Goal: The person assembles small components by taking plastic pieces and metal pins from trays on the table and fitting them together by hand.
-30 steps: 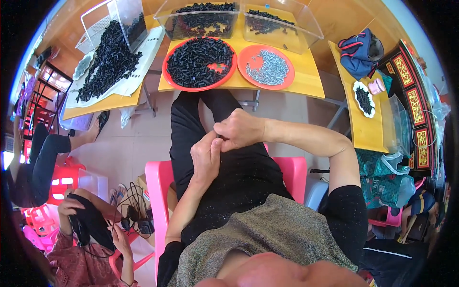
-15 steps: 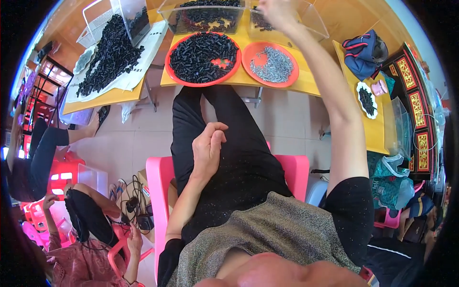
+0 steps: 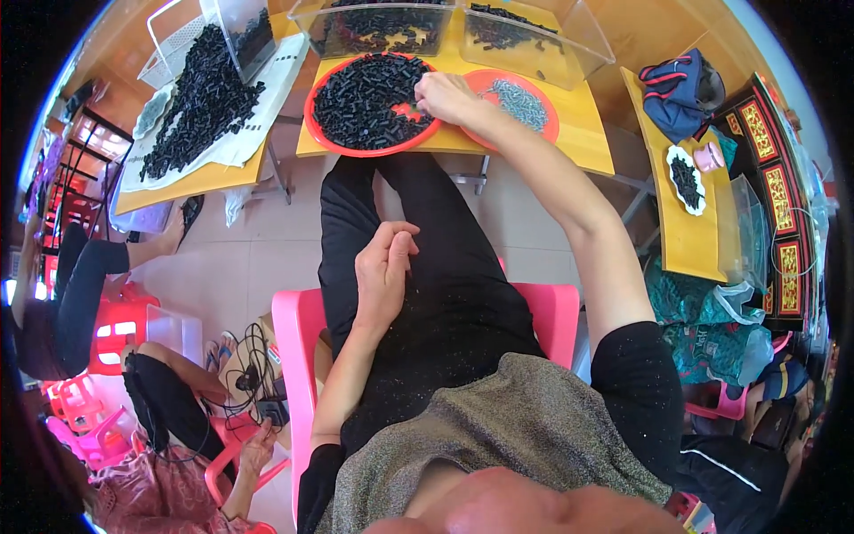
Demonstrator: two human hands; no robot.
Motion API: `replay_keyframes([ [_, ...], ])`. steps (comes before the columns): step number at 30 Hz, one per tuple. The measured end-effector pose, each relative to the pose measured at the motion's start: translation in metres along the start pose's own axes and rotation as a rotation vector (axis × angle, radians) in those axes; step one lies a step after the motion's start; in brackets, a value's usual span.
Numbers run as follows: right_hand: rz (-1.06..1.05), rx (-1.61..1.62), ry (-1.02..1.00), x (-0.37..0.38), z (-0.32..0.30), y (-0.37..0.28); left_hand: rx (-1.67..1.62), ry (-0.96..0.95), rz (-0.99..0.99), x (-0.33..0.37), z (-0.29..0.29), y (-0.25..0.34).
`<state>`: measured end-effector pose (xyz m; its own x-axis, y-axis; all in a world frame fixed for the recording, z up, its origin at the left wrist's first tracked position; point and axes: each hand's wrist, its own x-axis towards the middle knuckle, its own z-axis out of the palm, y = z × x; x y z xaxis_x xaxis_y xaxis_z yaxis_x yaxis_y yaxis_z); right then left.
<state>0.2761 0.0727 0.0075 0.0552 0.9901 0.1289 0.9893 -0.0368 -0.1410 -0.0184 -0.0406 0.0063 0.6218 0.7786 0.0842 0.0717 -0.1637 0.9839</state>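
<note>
Since half a second ago the right hand (image 3: 447, 96) has come back from the far clear bins to the near right edge of the red tray (image 3: 372, 102); a second ago it was at the lap, joined with the left hand. It now rests fingers down on the black parts (image 3: 360, 98) heaped in that tray. Its grip is curled over the parts; whether it has hold of any cannot be told.

The left hand (image 3: 384, 271) has stayed over the lap, above the black trousers. Its fingers are bunched loosely toward the thumb; if they hold anything, it is too small to see.

Count on the yellow bench (image 3: 583, 133):
- Two round trays: the red tray of black parts on the left, and an orange tray (image 3: 520, 102) of small grey parts touching it on the right.
- Two clear bins (image 3: 534, 40) at the far edge, both holding black parts.

On the left bench (image 3: 191, 182): one white sheet (image 3: 258, 116) carrying a loose heap of black parts, and one more clear bin (image 3: 245, 31) at its far end.

On the right bench (image 3: 680, 240): one white plate (image 3: 687, 181) of black parts and one dark bag (image 3: 680, 89).

The person sits on one pink chair (image 3: 298, 356). Another person sits at the near left.
</note>
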Motion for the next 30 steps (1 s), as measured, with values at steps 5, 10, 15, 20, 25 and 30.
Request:
replay_keyframes([
  [5,-0.191,0.328,0.202,-0.053,-0.012,-0.056,-0.424,0.122,-0.233,0.009,-0.003,-0.012],
  [10,-0.287,0.494,0.154,-0.128,-0.018,-0.120,-0.686,0.194,-0.293,0.010,0.000,-0.025],
  [15,-0.369,0.604,0.106,-0.137,-0.020,-0.108,-0.730,0.136,-0.357,0.008,-0.001,-0.025],
  [20,0.061,0.251,0.341,-0.095,-0.025,-0.003,-0.802,0.126,-0.372,0.009,-0.003,-0.024],
  [25,0.281,0.143,0.266,-0.062,-0.018,0.085,-0.862,0.075,-0.399,0.007,-0.002,-0.026],
  [30,0.262,0.085,0.088,-0.055,-0.007,0.092,-0.866,0.077,-0.398,0.008,-0.006,-0.029],
])
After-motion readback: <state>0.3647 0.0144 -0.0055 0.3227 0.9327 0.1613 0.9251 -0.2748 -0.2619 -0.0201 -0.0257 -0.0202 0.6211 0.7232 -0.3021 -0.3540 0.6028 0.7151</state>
